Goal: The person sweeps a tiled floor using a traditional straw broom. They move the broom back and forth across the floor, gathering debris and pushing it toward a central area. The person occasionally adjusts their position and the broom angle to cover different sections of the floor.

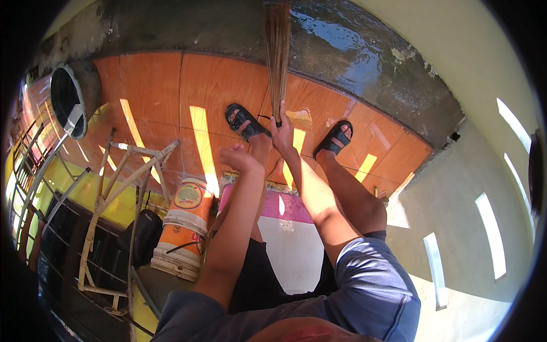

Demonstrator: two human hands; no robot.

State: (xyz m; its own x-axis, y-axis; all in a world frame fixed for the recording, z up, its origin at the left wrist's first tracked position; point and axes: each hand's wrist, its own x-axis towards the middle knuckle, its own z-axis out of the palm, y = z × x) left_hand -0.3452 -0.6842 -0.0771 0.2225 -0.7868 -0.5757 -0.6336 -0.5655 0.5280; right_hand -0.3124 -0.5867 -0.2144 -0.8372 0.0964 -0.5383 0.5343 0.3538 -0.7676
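My right hand [282,130] grips the bound handle end of a stick broom [277,55], whose long thin bristles reach away from me over the tile edge onto wet concrete [342,47]. Near the centre, my left hand [240,159] is raised above my left leg, its fingers loosely bent and holding nothing. Below the hands lie orange wood-look floor tiles [222,81] with strips of sunlight. A small wet patch [299,115] shows just right of the broom handle. Where the bristle tips end is cut off by the top rim of the picture.
My sandalled feet stand on the tiles. At left are a dark round tub [81,102], a bamboo frame [128,171], orange and white stacked buckets [183,231] and a black bag [143,239]. A plastered wall [461,184] rises at right. A pink and white tiled surface [290,239] lies below me.
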